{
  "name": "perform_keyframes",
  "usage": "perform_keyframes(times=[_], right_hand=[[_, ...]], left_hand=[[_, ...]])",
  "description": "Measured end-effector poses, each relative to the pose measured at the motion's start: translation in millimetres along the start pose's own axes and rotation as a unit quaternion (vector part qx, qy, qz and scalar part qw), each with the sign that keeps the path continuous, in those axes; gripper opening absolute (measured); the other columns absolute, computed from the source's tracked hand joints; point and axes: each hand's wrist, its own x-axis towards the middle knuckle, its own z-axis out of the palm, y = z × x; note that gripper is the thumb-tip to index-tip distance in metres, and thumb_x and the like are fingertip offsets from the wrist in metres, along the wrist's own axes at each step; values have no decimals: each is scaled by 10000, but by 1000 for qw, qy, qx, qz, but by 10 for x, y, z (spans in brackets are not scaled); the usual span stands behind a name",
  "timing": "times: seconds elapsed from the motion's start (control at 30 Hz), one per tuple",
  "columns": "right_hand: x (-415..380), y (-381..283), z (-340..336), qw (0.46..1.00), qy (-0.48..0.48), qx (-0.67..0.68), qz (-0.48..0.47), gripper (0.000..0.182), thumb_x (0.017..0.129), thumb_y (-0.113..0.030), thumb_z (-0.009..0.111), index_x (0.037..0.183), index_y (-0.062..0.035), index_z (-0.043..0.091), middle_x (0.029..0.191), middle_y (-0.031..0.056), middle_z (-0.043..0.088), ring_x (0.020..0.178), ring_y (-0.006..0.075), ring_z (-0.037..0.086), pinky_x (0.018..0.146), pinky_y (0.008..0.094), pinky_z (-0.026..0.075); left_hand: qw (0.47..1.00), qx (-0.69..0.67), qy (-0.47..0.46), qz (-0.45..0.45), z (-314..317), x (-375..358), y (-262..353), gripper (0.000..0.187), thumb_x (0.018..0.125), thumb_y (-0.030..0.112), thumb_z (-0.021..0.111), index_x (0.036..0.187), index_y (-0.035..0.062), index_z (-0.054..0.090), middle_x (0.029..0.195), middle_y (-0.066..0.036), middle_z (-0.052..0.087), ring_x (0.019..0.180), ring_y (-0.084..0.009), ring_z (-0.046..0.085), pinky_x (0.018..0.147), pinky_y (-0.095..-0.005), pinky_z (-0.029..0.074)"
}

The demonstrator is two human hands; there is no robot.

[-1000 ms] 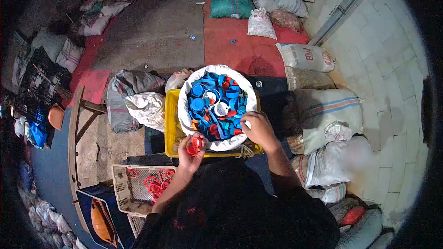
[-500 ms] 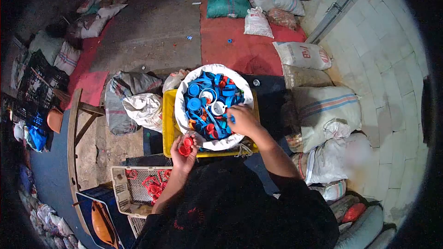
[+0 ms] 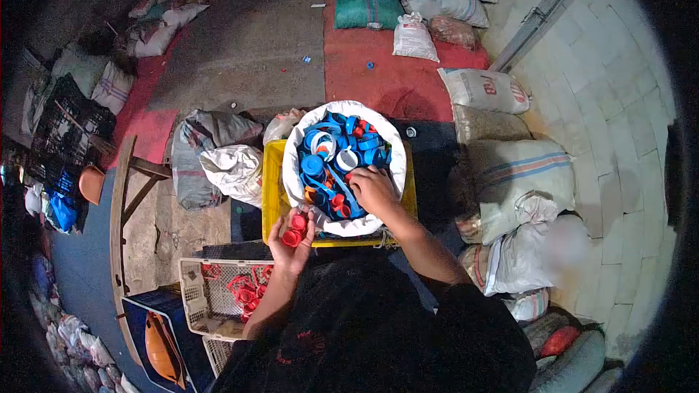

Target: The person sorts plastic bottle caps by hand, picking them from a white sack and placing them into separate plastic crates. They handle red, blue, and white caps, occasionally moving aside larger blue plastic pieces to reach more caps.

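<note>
A white sack point(image 3: 292, 175) with its rim rolled down holds a heap of plastic caps point(image 3: 314, 166), mostly blue, with some red, orange and white ones. Red caps point(image 3: 293, 237) rest in my left hand point(image 3: 287, 256), its fingers curled around them just outside the sack's near left rim. My right hand point(image 3: 374, 192) reaches over the right side of the heap, fingers bent down among the caps. A bit of red shows at its fingertips, apparently a red cap, mostly hidden by the fingers.
The sack stands in a yellow crate point(image 3: 272, 207). At lower left, a cream basket point(image 3: 191, 298) contains red plastic pieces point(image 3: 246, 290). A wooden frame point(image 3: 119, 247) is at left. Filled sacks point(image 3: 520, 182) line the right wall; more sacks point(image 3: 378, 11) are stacked at the back.
My right hand has moved left and slightly down, its fingers now lower among the caps. My left hand stays near the rim with the red caps. The view has shifted slightly.
</note>
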Motion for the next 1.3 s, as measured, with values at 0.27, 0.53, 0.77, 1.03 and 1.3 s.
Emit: perform_keyframes(times=[0.27, 0.53, 0.77, 1.03, 1.3], right_hand=[[150, 154, 163, 1000, -12, -20, -13, 298, 844, -129, 692, 1138, -87, 691, 1077, 112, 695, 1095, 345, 611, 955, 481, 476], [88, 108, 14, 984, -33, 160, 69, 218, 796, -118, 773, 990, -78, 681, 988, 118, 712, 969, 321, 662, 876, 429, 515], [-69, -38, -76, 963, 110, 243, 36, 152, 786, -69, 787, 882, -50, 670, 959, 118, 682, 949, 313, 667, 856, 402, 515], [-370, -292, -232, 896, 147, 419, -23, 210, 809, -32, 779, 976, -27, 652, 1084, 114, 676, 1028, 244, 673, 929, 380, 507], [-525, -753, -615, 954, 58, 252, -150, 358, 816, -140, 760, 1162, -91, 688, 1163, 81, 653, 1106, 281, 608, 998, 431, 434]], left_hand=[[998, 57, -12, -27, -44, 46, -136, 428, 998, 341, 560, 1255, 1, 602, 1293, -204, 625, 1166, -349, 622, 983, -410, 563], [995, 81, -38, -40, 39, 25, -215, 452, 1010, 356, 536, 1274, -6, 594, 1307, -202, 611, 1173, -342, 608, 994, -412, 553], [994, 73, -54, -66, 86, 53, -257, 493, 1017, 376, 516, 1334, 1, 567, 1333, -191, 595, 1173, -327, 606, 1022, -418, 527], [992, 71, -49, -94, 230, 117, -394, 547, 1013, 381, 497, 1404, -2, 506, 1344, -192, 597, 1189, -321, 616, 1014, -437, 532], [990, 89, -40, -103, 233, 188, -472, 498, 1025, 421, 483, 1337, 44, 578, 1259, -142, 648, 1145, -284, 632, 958, -435, 542]])
